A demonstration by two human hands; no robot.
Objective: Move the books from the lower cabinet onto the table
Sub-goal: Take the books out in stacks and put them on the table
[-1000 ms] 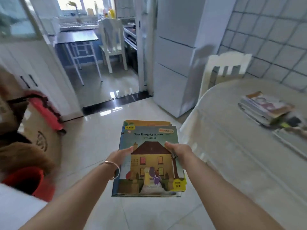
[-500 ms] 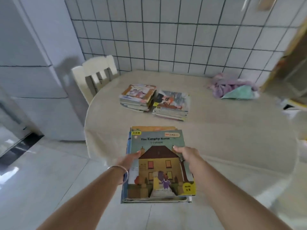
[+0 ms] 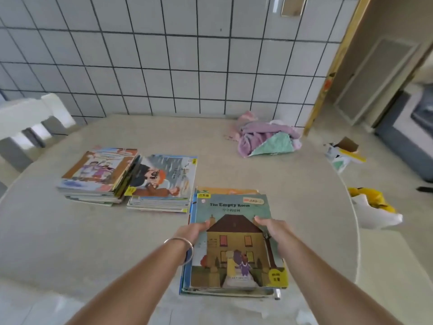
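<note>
Both hands carry a stack of books point(image 3: 234, 242) over the near part of the table point(image 3: 70, 231): the left hand point(image 3: 194, 231) grips its left edge and the right hand point(image 3: 271, 227) its right edge, thumbs on the top cover and the other fingers hidden beneath. The step looks like setting it down just right of the two stacks point(image 3: 131, 179) already there. Lower it level, then slide the fingers out sideways so the thin books do not fan out.
</note>
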